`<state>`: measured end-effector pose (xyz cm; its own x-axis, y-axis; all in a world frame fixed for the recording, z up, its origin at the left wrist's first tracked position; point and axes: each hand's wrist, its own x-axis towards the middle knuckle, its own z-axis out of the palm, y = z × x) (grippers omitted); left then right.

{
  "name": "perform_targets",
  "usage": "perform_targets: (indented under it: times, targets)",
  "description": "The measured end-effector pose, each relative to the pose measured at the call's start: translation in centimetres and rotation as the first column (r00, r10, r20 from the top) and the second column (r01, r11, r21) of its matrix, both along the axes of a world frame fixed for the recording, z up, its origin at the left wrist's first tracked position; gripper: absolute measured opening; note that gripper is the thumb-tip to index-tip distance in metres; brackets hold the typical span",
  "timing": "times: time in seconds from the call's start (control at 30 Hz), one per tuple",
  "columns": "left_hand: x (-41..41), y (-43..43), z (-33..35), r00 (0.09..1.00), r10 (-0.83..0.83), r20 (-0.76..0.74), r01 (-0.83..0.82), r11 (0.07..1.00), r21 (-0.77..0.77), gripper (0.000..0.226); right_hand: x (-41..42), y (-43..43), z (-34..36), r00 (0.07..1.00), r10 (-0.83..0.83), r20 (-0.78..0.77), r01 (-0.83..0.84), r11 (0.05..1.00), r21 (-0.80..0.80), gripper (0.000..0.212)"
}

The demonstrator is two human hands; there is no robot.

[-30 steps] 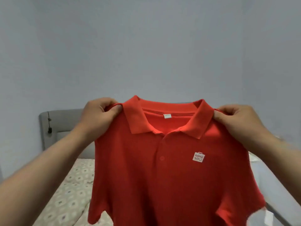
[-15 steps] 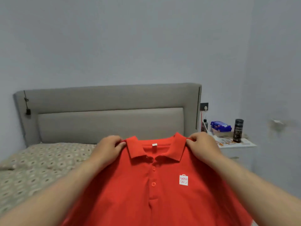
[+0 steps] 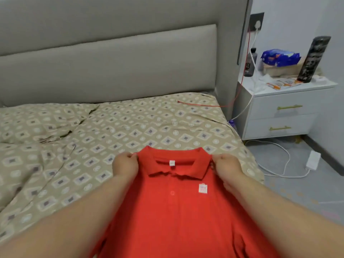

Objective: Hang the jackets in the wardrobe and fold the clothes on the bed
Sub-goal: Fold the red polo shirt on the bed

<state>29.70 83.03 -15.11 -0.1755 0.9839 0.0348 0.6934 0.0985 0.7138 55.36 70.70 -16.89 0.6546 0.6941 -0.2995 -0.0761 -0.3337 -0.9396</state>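
Red polo shirt (image 3: 176,211), front up, at the near right edge of the patterned beige bed (image 3: 130,118). Your left hand (image 3: 125,165) and right hand (image 3: 226,166) each pinch one shoulder; lay it flat and taut, farther onto the bed.

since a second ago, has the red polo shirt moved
Yes, downward. The red polo shirt has dropped: its collar was level with the top of the headboard, now it lies below that, over the bedspread.
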Motion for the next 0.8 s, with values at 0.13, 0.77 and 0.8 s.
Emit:
perform_targets:
  times: [0.13, 0.77, 0.8]
  targets:
    - [3.1, 5.3, 0.9, 0.989, -0.142, 0.047, 0.136, 0.985, 0.108, 0.032, 0.1, 5.6, 1.5, 0.944, 0.227, 0.241, -0.252, 0.965, 0.077, 0.035]
    - [-10.2, -20.6, -7.8, 0.553, -0.592, -0.586, 0.543, 0.790, -0.285, 0.088, -10.1, -23.0, -3.4, 0.136, 0.635, 0.760, -0.264, 0.763, -0.590, 0.052]
    - [-11.4, -22.3, -7.6, 0.556, -0.605, -0.570, 0.549, 0.782, -0.295, 0.089, -10.8, -25.2, -3.4, 0.167, 0.621, 0.766, -0.258, 0.777, -0.573, 0.049]
